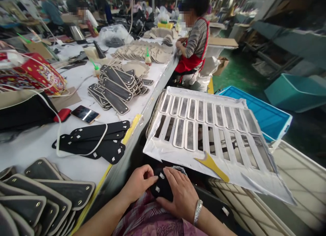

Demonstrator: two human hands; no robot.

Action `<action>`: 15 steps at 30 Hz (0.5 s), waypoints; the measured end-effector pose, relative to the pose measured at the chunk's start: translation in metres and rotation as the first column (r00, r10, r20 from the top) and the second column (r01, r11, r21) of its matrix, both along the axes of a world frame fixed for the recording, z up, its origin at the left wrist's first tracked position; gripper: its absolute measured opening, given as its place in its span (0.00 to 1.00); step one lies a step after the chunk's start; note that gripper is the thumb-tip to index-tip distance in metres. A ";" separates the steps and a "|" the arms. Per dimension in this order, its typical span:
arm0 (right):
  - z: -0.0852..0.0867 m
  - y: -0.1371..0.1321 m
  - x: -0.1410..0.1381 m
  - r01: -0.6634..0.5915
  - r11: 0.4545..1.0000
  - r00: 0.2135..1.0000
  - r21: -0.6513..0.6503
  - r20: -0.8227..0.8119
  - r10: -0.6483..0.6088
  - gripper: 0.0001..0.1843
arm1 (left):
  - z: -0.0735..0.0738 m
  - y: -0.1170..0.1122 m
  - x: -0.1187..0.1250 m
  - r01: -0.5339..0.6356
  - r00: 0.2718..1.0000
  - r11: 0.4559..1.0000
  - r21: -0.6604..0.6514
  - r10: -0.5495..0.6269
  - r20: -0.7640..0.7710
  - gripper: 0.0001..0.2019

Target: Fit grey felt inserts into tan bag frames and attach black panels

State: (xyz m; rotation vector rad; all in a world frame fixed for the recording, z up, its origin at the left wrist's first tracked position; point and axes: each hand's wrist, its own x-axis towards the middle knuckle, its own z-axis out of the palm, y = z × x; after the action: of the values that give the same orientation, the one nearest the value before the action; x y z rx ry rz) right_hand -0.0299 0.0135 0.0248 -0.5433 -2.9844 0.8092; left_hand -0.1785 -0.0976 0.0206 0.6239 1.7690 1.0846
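My left hand point(139, 182) and my right hand point(179, 192) are together in my lap, both holding a black flat piece point(161, 188) with small white squares on it. The left fingers pinch its left edge. The right hand lies curled over its right side, a silver bracelet point(197, 211) on the wrist. Just beyond them lies a white sheet point(224, 164) with rows of grey strips point(190, 134), and a yellow tool point(212, 165) rests on it.
The white table point(76, 164) at left carries black pieces with white squares point(94, 140), stacks of cream-edged dark strips point(115, 88), more of them at the near corner point(43, 198), a phone point(85, 114) and a white cable. A person in a red apron point(195, 49) works further along. Blue bins point(267, 115) stand at right.
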 end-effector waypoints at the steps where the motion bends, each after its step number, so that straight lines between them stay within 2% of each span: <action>1: -0.001 -0.001 0.000 -0.001 1.000 1.000 0.010 -0.008 0.001 0.41 | -0.001 0.000 -0.001 0.007 1.000 1.000 -0.002 -0.007 -0.003 0.10; 6: 0.000 -0.003 -0.002 0.007 0.999 1.000 0.054 0.005 -0.007 0.38 | -0.005 0.000 -0.006 0.062 0.998 0.998 -0.030 -0.061 0.027 0.11; 9: 0.002 -0.003 -0.001 0.021 0.997 0.999 0.073 0.029 -0.023 0.37 | -0.004 0.003 -0.009 0.086 0.993 0.996 -0.008 -0.087 -0.074 0.10; 11: 0.001 -0.004 0.004 0.013 0.997 1.000 0.070 0.014 -0.014 0.36 | 0.002 0.003 -0.008 0.107 0.980 0.994 -0.006 -0.107 -0.167 0.09; 13: -0.007 -0.006 0.009 0.012 0.999 0.999 0.053 -0.049 -0.010 0.35 | 0.012 0.001 -0.002 0.098 0.964 0.995 -0.029 -0.103 -0.247 0.09; 15: -0.025 -0.007 -0.003 0.113 0.993 0.982 0.037 -0.160 -0.105 0.33 | 0.020 -0.001 0.004 0.047 0.948 0.997 -0.068 -0.066 -0.311 0.11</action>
State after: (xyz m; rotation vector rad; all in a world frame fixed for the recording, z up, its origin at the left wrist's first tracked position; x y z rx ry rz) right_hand -0.0330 0.0060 -0.0001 -0.6048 -2.7948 0.7370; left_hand -0.1744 -0.0988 0.0405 0.8414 2.0334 0.9268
